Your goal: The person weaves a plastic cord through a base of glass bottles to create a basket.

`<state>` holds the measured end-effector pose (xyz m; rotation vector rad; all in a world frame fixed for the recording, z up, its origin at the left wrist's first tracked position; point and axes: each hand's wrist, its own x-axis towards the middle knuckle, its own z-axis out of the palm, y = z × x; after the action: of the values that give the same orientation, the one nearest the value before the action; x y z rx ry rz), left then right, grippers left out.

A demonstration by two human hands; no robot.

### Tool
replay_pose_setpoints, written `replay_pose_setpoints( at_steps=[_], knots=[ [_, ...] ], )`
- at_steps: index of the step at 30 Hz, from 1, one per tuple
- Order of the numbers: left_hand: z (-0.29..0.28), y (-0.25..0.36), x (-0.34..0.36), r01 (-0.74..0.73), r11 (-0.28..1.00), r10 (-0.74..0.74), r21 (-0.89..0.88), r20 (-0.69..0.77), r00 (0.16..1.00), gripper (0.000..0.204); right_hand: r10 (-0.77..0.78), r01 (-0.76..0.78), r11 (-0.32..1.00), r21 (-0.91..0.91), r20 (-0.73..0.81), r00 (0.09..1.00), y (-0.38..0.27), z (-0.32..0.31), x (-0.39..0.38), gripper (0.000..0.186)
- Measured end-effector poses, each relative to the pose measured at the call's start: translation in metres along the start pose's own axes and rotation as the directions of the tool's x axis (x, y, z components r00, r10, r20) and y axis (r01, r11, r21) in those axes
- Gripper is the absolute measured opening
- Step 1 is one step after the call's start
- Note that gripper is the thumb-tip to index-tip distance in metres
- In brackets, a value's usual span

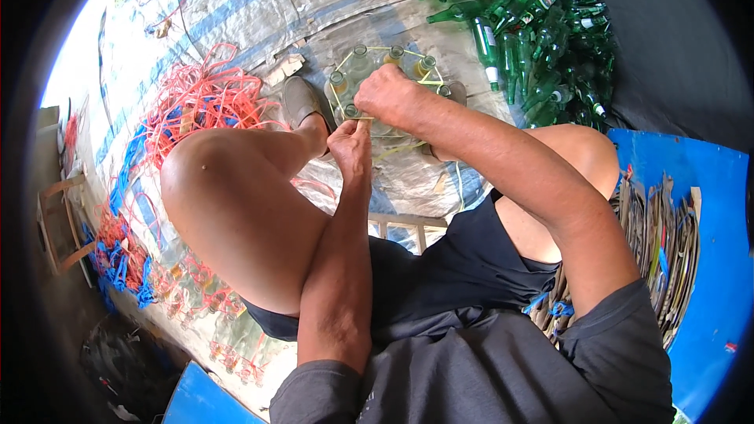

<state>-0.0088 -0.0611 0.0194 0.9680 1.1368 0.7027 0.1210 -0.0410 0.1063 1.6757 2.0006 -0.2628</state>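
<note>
Several clear glass bottles (360, 63) stand upright in a ring between my feet. A thin pale-yellow strap (377, 48) runs around their necks. My left hand (351, 146) is closed at the near side of the ring, thumb and fingers pinching the strap beside the nearest bottle neck (351, 111). Above the middle of the group, my right hand (388, 96) is clenched with its back to me. Its fingertips are hidden, and so is whatever they may hold. That hand and forearm also cover some of the bottles.
Tangled pink-red strapping (204, 94) lies left of my shoe (302, 100). Green glass bottles (522, 31) are heaped at the far right. Flattened cardboard (656, 243) stands beside a blue panel (715, 267) on the right. A woven plastic sheet (243, 8) covers the ground.
</note>
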Motion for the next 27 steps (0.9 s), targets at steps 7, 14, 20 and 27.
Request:
replay_pose_setpoints(
  at_steps=[7, 14, 20, 27],
  knots=[
    [0.003, -0.007, 0.0, -0.007, 1.0, 0.008, -0.021, 0.027, 1.0, 0.023, 0.004, 0.007, 0.994, 0.105, -0.106, 0.994, 0.023, 0.0, -0.014, 0.024],
    [0.005, -0.005, -0.003, 0.004, 1.0, -0.005, 0.026, 0.061, 0.998, 0.017, 0.026, 0.018, 0.957, 0.288, -0.147, 0.989, 0.043, -0.023, -0.032, 0.016],
    [0.009, -0.004, -0.003, -0.017, 1.0, 0.017, -0.004, 0.053, 0.998, 0.016, 0.075, -0.024, 0.961, 0.276, -0.177, 0.981, 0.053, -0.015, -0.024, 0.008],
    [0.013, -0.003, -0.006, -0.021, 1.0, 0.022, -0.019, 0.05, 0.998, 0.015, 0.082, -0.012, 0.964, 0.264, -0.259, 0.962, 0.061, 0.0, -0.012, 0.006]
  ],
)
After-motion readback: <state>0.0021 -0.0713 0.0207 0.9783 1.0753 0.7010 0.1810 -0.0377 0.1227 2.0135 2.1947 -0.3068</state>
